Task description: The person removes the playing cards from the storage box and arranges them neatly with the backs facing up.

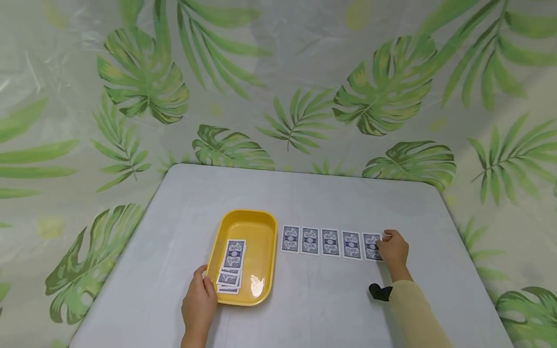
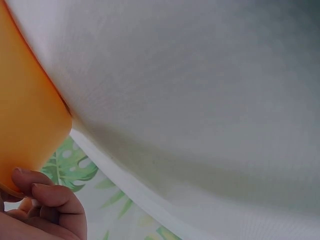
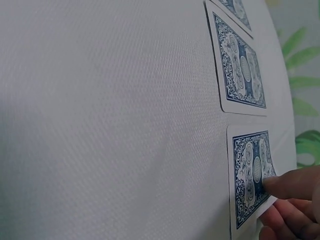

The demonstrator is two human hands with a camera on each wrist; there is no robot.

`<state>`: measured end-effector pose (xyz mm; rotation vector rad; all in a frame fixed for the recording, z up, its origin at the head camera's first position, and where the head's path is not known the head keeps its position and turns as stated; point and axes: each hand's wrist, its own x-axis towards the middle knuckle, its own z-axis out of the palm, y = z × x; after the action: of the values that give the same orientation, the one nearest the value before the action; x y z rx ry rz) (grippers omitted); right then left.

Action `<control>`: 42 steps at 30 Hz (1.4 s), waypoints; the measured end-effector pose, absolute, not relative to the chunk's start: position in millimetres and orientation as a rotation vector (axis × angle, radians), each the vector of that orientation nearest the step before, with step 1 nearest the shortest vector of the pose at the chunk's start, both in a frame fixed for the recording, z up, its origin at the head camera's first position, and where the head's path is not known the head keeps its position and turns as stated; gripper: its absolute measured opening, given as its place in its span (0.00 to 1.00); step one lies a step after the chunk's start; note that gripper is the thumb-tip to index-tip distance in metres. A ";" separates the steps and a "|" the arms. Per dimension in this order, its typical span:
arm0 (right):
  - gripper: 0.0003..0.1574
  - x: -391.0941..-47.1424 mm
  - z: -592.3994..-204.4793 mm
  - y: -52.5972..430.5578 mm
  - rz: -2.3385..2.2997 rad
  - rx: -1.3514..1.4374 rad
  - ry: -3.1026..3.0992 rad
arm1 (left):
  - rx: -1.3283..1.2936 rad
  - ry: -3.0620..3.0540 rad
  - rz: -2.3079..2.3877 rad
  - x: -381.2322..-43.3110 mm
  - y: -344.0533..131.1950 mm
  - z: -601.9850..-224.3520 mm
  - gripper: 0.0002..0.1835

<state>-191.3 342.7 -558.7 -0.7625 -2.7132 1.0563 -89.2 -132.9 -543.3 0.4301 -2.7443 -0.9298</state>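
Note:
At the left, my left hand point(image 1: 199, 302) grips the near-left rim of a yellow tray point(image 1: 259, 244). In the left wrist view, curled fingers point(image 2: 60, 197) hold the edge of this tray point(image 2: 30, 105). Overlapping blue-backed playing cards point(image 1: 234, 254) lie inside it. To the tray's right, several playing cards point(image 1: 310, 240) form a row, backs up. At the row's right end, my right hand point(image 1: 395, 249) pinches the last playing card point(image 3: 247, 175). The right wrist view has the thumb point(image 3: 295, 184) on its back and fingers under its edge.
The white table point(image 1: 330, 309) has rounded far corners and meets a leaf-patterned backdrop point(image 1: 304, 72). A small black object point(image 1: 379, 292) shows beside the right wrist; its kind is unclear.

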 end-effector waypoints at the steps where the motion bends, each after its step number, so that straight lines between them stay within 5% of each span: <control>1: 0.27 -191.6 -558.1 342.4 1.046 -0.762 -2.714 | 0.427 -2.739 -0.928 -89.3 -132.8 -543.5 0.18; 33: 0.25 -193.5 -554.8 338.2 1.046 -0.767 -2.714 | 0.402 -2.714 -0.943 -88.5 -133.0 -541.0 0.17; 42: 0.21 -202.4 -533.7 299.2 1.111 -0.599 -2.681 | 0.393 -2.706 -0.935 -88.4 -134.6 -543.1 0.17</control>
<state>-202.4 299.2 -533.7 -0.5986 -2.6813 1.1106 -88.4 -134.6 -543.1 0.3926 -2.7064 -0.9350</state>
